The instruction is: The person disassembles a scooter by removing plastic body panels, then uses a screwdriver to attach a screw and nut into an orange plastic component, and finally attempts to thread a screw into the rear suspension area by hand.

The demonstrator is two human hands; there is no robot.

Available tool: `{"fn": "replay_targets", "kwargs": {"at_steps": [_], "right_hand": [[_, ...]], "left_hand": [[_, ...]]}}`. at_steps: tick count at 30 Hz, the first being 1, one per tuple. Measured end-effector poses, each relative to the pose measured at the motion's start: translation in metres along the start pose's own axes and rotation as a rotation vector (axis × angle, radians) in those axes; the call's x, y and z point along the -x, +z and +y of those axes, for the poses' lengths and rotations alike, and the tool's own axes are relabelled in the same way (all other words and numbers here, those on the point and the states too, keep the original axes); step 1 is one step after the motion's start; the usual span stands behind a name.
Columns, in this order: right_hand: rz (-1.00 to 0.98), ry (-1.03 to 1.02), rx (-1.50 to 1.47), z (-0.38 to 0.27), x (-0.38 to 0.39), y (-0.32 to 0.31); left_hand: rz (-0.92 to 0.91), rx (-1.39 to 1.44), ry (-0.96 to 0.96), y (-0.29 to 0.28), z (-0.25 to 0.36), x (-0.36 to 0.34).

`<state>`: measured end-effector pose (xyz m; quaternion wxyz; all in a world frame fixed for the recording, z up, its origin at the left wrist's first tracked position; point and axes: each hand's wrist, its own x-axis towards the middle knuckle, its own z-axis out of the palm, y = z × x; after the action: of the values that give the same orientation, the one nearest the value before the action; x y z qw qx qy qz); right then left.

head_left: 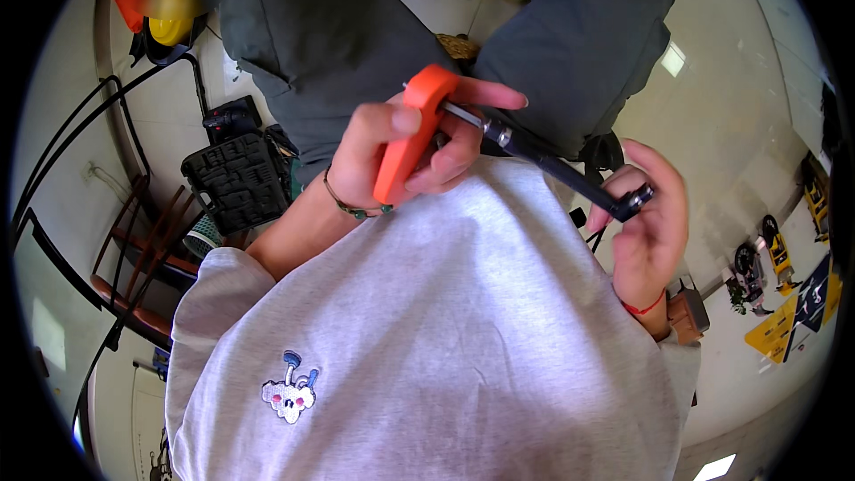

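Note:
My left hand (pixel 370 147) is closed around an orange, handle-shaped part (pixel 411 151), with the thumb on its near face and one finger stretched out past it. A silver shaft runs into this part, and a small metal tip shows on its far side. The shaft belongs to a long black hand driver (pixel 557 165) with a jointed, thicker end, slanting down to the right. Around that end curl the fingers of my right hand (pixel 655 240), loosely bent; part of their contact with the driver is hidden. Both hands are in front of my grey shirt, above my lap.
An open black tool case (pixel 236 183) lies on the floor at the left, near a black device (pixel 232 120). A wooden chair (pixel 151 249) stands at the left. Yellow and black items (pixel 788 294) are at the far right. A yellow object (pixel 169 28) is at the upper left.

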<state>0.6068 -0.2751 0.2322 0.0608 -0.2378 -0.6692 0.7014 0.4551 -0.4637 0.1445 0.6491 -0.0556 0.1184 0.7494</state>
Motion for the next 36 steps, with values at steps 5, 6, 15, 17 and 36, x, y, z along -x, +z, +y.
{"fn": "replay_targets", "kwargs": {"at_steps": [5,6,15,17,36], "right_hand": [[-0.193,-0.295,0.463,-0.002,0.003,-0.016],[-0.186,-0.309,0.488,-0.006,0.000,-0.012],[-0.123,-0.735,0.535,-0.022,-0.034,0.021],[-0.067,-0.785,0.490,-0.017,-0.037,0.026],[-0.239,-0.349,0.398,-0.027,-0.032,0.008]], "left_hand": [[-0.030,0.170,-0.121,-0.003,0.001,-0.004],[-0.024,0.195,-0.114,-0.002,0.000,-0.005],[0.019,0.339,-0.142,0.003,-0.003,-0.006],[0.013,0.343,-0.141,0.001,-0.005,-0.005],[0.041,0.191,-0.068,0.003,-0.004,-0.007]]}}
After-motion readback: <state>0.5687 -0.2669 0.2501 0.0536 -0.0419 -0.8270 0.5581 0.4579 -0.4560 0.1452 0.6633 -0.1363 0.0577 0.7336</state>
